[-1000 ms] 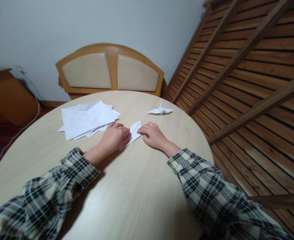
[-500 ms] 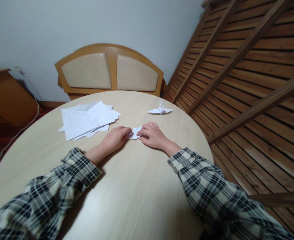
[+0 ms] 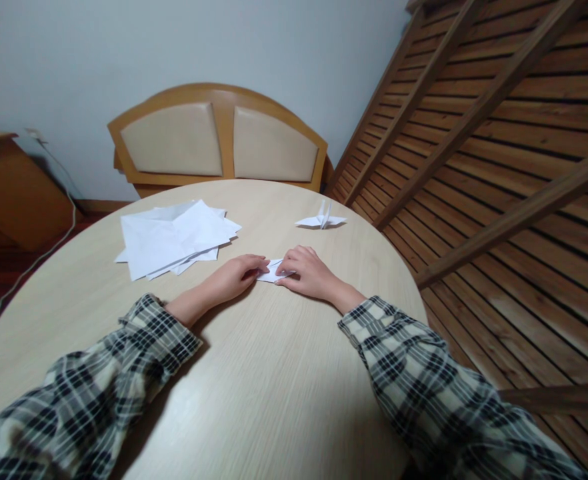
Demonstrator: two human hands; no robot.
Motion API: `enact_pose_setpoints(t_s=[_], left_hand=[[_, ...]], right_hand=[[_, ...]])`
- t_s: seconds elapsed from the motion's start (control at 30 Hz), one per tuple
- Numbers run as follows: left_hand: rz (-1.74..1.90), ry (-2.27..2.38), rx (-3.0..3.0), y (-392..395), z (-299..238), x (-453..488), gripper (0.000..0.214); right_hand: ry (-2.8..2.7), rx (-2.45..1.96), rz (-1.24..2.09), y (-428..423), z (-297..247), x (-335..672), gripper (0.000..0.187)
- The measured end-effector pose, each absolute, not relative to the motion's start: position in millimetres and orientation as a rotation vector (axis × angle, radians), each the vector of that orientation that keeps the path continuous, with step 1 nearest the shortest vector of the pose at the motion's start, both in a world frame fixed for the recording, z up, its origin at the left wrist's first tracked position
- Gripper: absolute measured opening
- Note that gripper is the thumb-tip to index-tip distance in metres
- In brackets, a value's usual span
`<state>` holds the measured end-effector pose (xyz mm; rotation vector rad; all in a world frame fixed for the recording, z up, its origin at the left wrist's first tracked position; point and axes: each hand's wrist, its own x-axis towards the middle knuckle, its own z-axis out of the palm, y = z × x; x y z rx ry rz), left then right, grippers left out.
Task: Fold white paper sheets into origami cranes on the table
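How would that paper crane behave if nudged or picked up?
The paper crane looks very light, being folded paper, so a nudge would probably slide it. Its thin upright points would likely bend if pinched hard.

Counted one left hand (image 3: 237, 277), one right hand (image 3: 310, 273), two plaid sleeves (image 3: 159, 330). Tallied one folded paper (image 3: 269, 275), one paper crane (image 3: 322, 221), one pile of white sheets (image 3: 169, 237); cannot count sheets exactly. Logged one round table (image 3: 274, 387), one headboard (image 3: 227, 143), two cream panels (image 3: 174, 143).

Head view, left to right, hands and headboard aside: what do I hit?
Wooden cabinet → loose stack of white sheets → small folded white paper → white paper crane → slatted wooden panel.
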<state>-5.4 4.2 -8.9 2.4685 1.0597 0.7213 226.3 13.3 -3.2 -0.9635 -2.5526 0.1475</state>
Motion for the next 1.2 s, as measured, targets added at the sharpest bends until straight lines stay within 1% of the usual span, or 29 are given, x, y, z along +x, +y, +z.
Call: enact_pose_setpoints(t_s=[0.17,0.43,0.63,0.9,1.0,1.13,1.2], left_hand=[[0.719,1.098,2.446,1.6,-6.9,-2.0,0.032],[0.723,1.088,2.390,0.2,-3.1,-1.6,0.024],[0.737,1.122,2.355,-0.1,-5.4,-0.6,0.024],[0.739,1.171,2.353,0.8,-6.8,-1.0,0.023],[0.750,1.156,2.359,1.4,-7.8,-1.0,0.023],[0.755,1.122,2.392,1.9,-8.3,-1.0,0.025],[0.747,1.102,2.408,2.2,-8.6,-1.0,0.026]], right_hand=[[-2.542,-0.962,0.148,16.2,-6.7,226.0,0.018],[-2.442,-1.084,0.144,21.6,-14.3,224.0,0.015],[-2.430,-1.158,0.116,20.2,-13.4,221.0,0.015],[-2.394,-1.163,0.161,19.2,-15.0,217.8,0.010],[-2.391,-1.134,0.159,19.2,-16.4,218.6,0.012],[-2.441,-1.070,0.126,19.9,-18.5,220.7,0.023],[-2.475,-1.064,0.106,20.1,-18.7,221.5,0.025]])
